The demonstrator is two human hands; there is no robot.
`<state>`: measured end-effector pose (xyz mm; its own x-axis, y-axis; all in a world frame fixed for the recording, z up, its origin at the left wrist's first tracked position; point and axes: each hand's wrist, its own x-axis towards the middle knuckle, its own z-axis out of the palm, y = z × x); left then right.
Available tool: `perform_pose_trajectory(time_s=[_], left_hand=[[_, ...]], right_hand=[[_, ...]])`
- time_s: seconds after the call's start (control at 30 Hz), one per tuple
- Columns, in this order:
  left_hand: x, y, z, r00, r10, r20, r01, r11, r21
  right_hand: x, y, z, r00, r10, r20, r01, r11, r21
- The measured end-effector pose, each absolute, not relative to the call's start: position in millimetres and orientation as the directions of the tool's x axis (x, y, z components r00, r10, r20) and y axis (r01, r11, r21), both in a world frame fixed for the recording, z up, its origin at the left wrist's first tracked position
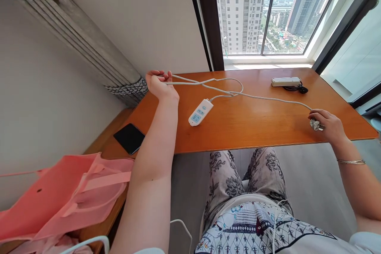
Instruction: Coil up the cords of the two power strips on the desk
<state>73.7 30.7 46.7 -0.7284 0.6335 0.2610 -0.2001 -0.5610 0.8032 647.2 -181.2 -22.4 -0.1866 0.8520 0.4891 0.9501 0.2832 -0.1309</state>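
Note:
A white power strip (201, 112) with pale blue sockets lies on the brown table. Its white cord (262, 97) runs out in loops across the tabletop between my two hands. At the far left edge, my left hand (162, 86) is closed around a bend of that cord, palm turned up. My right hand (327, 124) grips the cord's other end at the right front edge, just behind the plug (316, 124), whose body looks clear with metal prongs.
A second white power strip (286, 82) with a bundled black cord lies at the back right. A black tablet or phone (129, 138) rests by my left forearm. A pink bag (71, 194) sits at the lower left. Beyond the table (253, 127) is a window (270, 16).

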Motion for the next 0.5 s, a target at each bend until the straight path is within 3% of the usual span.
perform_pose_trajectory(time_s=[0.1, 0.17, 0.3, 0.4, 0.5], left_hand=[[71, 34, 54, -0.653, 0.719, 0.239, -0.239, -0.495, 0.836], [74, 31, 60, -0.622, 0.773, 0.129, -0.338, -0.413, 0.846], [79, 17, 65, -0.619, 0.776, -0.124, -0.542, -0.307, 0.782], [73, 10, 57, -0.601, 0.775, -0.196, -0.598, -0.273, 0.754], [60, 8, 44, -0.601, 0.767, -0.224, -0.622, -0.273, 0.734]], right_hand=[[651, -182, -20, -0.075, 0.836, 0.544, 0.922, 0.266, -0.282], [651, -179, -21, 0.075, 0.807, 0.585, 0.833, 0.273, -0.482], [651, -173, -17, 0.448, 0.783, 0.433, 0.397, 0.260, -0.880], [656, -170, -6, 0.645, 0.723, 0.249, 0.048, 0.286, -0.957], [671, -166, 3, 0.779, 0.627, 0.004, -0.270, 0.341, -0.900]])
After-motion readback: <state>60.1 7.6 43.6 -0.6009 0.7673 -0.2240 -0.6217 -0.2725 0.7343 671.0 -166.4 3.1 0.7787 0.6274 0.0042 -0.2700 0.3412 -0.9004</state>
